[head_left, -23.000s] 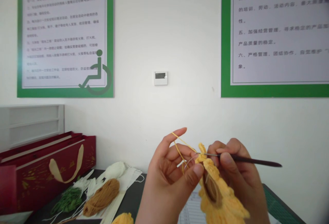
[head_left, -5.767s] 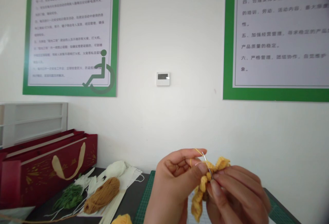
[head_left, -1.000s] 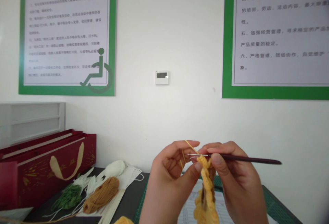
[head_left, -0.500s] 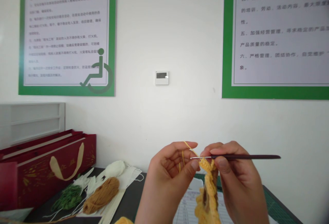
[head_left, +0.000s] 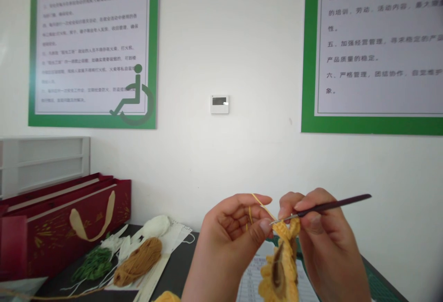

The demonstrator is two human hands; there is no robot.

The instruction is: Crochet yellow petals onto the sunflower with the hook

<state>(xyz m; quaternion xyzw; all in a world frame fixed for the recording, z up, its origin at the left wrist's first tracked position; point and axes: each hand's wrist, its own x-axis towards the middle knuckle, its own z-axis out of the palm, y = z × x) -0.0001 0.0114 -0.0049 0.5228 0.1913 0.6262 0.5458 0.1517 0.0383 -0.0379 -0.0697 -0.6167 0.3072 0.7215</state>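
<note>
A yellow crocheted piece (head_left: 285, 265) with a brown inner part hangs between my hands. My left hand (head_left: 230, 239) pinches its top edge between thumb and fingers, and yellow yarn (head_left: 262, 206) runs over the raised index finger. My right hand (head_left: 323, 232) grips a dark-handled crochet hook (head_left: 332, 204), closed around it. The hook's thin metal tip points left and meets the top of the piece near my left thumb; the handle slants up to the right. Whether a loop sits on the tip is too small to tell.
On the dark table at left lie brown yarn (head_left: 138, 261), green yarn (head_left: 92, 264) and white yarn (head_left: 156, 226). Behind them stands a red gift bag (head_left: 83, 228). Printed paper (head_left: 252, 279) and a green mat (head_left: 380, 283) lie beneath my hands. More yellow yarn (head_left: 167, 297) shows at the bottom edge.
The hook has tilted, its handle end higher and its tip lower. Both hands have shifted slightly right, and the crocheted piece has turned to show more of its brown inside.
</note>
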